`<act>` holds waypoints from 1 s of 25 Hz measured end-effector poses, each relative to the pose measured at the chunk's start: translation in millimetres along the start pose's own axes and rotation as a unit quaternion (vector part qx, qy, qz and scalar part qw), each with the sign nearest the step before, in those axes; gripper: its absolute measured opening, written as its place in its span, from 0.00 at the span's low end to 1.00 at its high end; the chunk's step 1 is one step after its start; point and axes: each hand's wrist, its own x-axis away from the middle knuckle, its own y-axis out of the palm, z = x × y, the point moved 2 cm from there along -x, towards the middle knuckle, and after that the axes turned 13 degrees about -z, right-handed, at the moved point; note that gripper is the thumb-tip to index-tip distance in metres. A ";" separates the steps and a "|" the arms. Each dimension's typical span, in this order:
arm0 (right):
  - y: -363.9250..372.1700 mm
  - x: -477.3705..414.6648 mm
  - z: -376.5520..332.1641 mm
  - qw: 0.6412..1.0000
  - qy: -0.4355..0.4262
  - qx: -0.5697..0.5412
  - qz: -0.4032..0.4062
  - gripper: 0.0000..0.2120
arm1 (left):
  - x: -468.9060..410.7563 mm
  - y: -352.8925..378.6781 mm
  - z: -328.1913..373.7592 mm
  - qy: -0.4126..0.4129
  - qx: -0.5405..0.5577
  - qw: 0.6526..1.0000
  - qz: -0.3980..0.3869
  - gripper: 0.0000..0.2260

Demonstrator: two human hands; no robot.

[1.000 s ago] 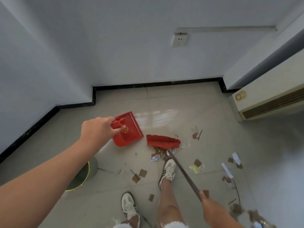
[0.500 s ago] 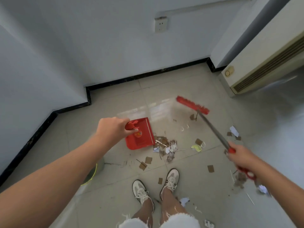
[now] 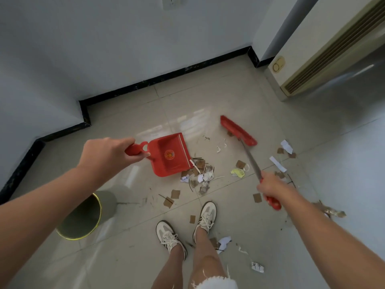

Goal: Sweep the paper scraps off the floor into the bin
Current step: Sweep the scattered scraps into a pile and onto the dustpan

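My left hand grips the handle of a red dustpan that rests on the tiled floor, its lip facing a heap of paper scraps. My right hand holds the handle of a red broom, whose head sits on the floor beyond and to the right of the heap. More brown and white scraps lie scattered to the right and around my feet. A grey bin with a yellow-green rim stands at the lower left, under my left forearm.
My two feet in white sneakers stand just behind the heap. A black skirting runs along the walls. A cream standing unit with a grille fills the right back corner. A wall socket is at the top.
The broom head swung from beside the dustpan out to the right and back down on the floor. The dustpan turned toward the heap. The view tilted down, showing the bin.
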 end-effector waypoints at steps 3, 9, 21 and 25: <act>52.5 27.8 42.1 0.999 -0.020 0.028 -0.025 0.21 | 0.9 -6.6 3.4 0.004 0.006 1.000 -0.009 0.24; 110.0 104.9 68.7 0.993 -0.043 0.049 -0.103 0.23 | 6.3 -15.1 16.7 0.052 0.010 0.998 -0.018 0.21; -33.7 122.9 79.7 0.986 -0.066 -0.133 0.079 0.28 | -9.4 -51.7 23.3 0.012 0.026 0.999 0.024 0.22; -109.7 93.5 108.4 0.972 -0.040 -0.204 0.105 0.20 | -41.9 -71.1 67.4 0.035 0.028 0.999 0.009 0.21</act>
